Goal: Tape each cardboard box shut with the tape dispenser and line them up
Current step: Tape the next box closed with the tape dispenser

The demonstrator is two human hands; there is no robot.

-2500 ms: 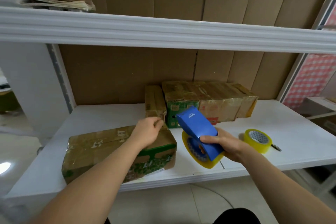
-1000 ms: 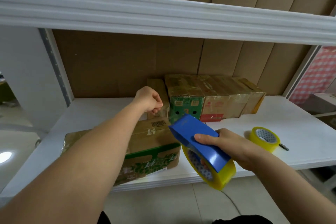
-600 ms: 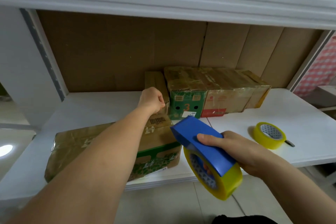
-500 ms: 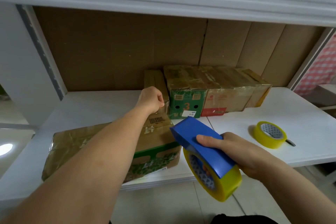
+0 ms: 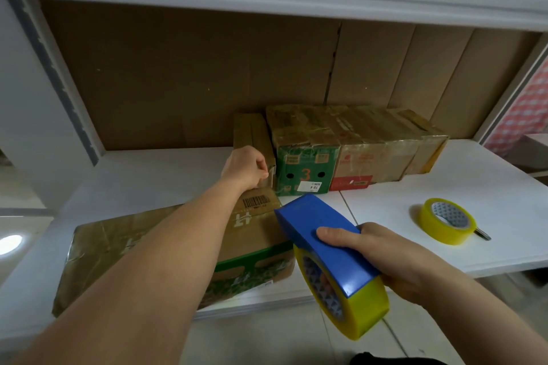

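White shelf (image 5: 462, 187): spare tape roll (image 5: 447, 225).

left hand (image 5: 247, 169): bare, no ring, no glove | right hand (image 5: 382, 255): bare, no ring, no glove | forearms: no sleeves, no watch | dark cloth (image 5: 385, 359) near bottom edge

one head-worn view looks forward and down from close above the white shelf (image 5: 444, 175), facing its cardboard back wall. both forearms reach in from the bottom edge, with the upper shelf's underside filling the top.
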